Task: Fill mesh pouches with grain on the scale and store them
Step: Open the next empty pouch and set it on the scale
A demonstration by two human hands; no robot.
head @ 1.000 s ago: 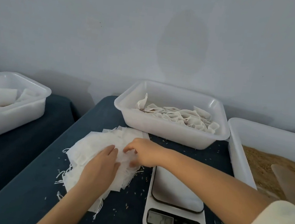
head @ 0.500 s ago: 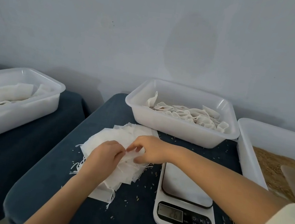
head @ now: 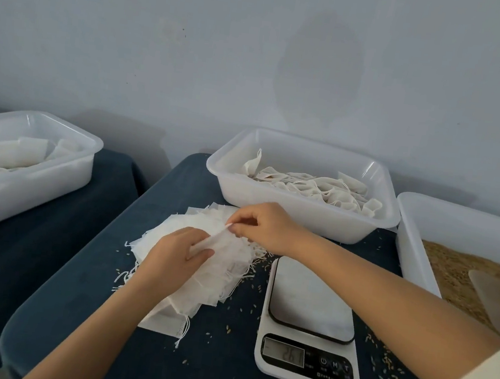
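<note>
White, gauzy and nearly weightless, the empty pouches (head: 203, 255) lie in a loose fanned stack on the dark bench (head: 82, 279), just left of the scale (head: 309, 324), strings trailing off the edges. Our left hand (head: 177, 257) rests on the stack, fingers spread flat and gripping nothing. Our right hand (head: 261, 226) has its grip nearly closed, thumb and forefinger pinching the edge of the top pouch. We judge these limp sheets cling together and slide, so we take one by a corner or the open hem, lightly, while the other hand pins the rest. Grain (head: 463, 276) waits in the tub (head: 406, 254) to the right; the bin (head: 299, 213) behind the stack holds more pouches.
</note>
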